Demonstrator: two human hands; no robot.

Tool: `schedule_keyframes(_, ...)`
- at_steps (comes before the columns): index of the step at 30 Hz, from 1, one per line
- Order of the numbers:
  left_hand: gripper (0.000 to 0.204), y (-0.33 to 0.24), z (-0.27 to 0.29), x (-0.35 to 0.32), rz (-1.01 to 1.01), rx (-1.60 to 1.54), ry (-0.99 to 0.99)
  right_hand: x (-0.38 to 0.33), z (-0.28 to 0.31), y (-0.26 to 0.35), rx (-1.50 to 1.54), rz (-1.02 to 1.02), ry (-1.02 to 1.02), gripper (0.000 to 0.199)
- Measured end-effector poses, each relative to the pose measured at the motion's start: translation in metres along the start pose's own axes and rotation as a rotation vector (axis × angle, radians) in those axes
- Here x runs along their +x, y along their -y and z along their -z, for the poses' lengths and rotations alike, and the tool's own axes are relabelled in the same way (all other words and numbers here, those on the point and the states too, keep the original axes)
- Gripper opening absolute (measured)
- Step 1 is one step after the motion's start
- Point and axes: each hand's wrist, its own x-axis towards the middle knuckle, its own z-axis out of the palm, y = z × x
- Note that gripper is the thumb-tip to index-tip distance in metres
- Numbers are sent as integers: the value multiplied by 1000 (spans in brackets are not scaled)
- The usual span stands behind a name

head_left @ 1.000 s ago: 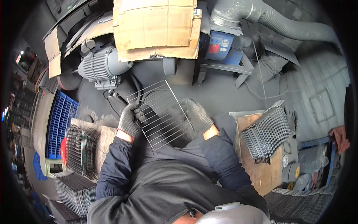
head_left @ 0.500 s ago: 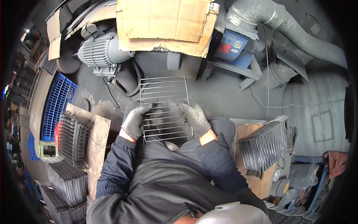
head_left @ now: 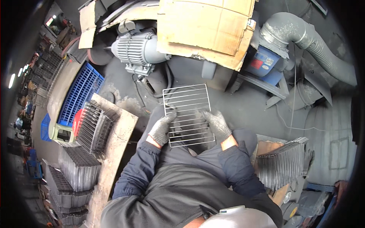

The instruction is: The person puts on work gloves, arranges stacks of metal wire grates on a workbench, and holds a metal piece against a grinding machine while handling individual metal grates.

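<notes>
Grey-gloved, my left hand (head_left: 162, 129) and right hand (head_left: 217, 124) each pinch a side of the wire rack (head_left: 188, 114), held flat before my chest. Beyond it stands the motor (head_left: 137, 51) under cardboard (head_left: 205, 28); rack stacks (head_left: 285, 163) sit right, more racks (head_left: 93, 125) left.

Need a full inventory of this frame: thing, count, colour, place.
wire rack: 1, silver, centre, held in both hands
electric motor: 1, grey, upper left of the rack
cardboard sheet: 1, tan, top centre
duct hose: 1, grey, upper right
plastic crate: 1, blue, left
rack stacks: several, silver, one at right, others at left on and beside a board
left hand: grey glove, on the rack's left edge
right hand: grey glove, on the rack's right edge
</notes>
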Motion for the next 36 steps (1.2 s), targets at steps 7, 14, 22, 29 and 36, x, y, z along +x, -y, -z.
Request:
schedule_keyframes(7,28,11,10,10,35,-49,-22,-17,1,13,18,16,3,42)
schedule_keyframes(14,34,-1,14,6,58,-104,71,-8,32,-14,-984,846,-39,46)
schedule_keyframes(22,29,-7,20,21,225,-221,318,-7,23,-9,-26,433,109,30)
schedule_keyframes(29,18,-3,10,26,288,-140,140,-16,15,-6,246,167,128,23)
schedule_keyframes(36,29,-8,27,34,271,-288,289,-12,7,-3,-30,101,94,26)
